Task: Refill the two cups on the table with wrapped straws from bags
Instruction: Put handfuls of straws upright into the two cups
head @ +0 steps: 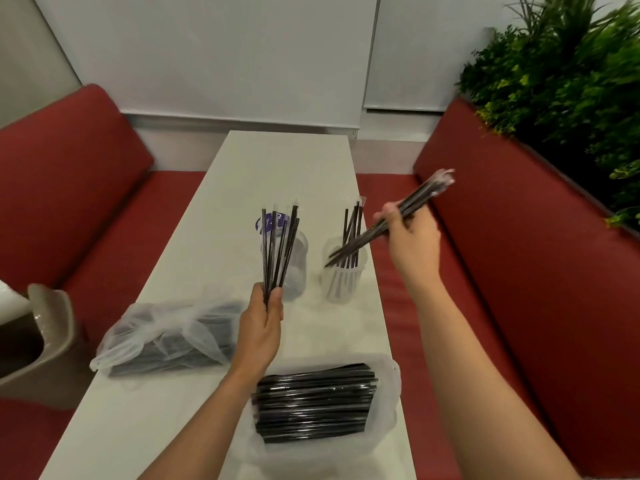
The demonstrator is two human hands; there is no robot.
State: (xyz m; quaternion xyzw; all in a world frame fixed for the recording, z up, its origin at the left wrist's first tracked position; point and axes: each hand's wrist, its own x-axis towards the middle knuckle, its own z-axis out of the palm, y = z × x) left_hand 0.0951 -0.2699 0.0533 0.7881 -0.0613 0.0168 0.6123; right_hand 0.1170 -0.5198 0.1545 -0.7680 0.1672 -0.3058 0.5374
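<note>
Insertion appears to be the step in hand: the right hand (414,239) grips a slanted bundle of wrapped straws (408,206) with its lower ends at the mouth of the right cup (341,289), which holds several straws, while the left hand (261,329) grips a second bundle (278,247) upright just in front of the left cup (299,268), which looks empty. The next move calls for tipping the slanted bundle nearer vertical, lowering it inside the rim and releasing it, then repeating at the left cup. Further stock lies on the table (287,161) in the open bag (391,410) nearest the person and in a gathered bag (156,327) to the left.
</note>
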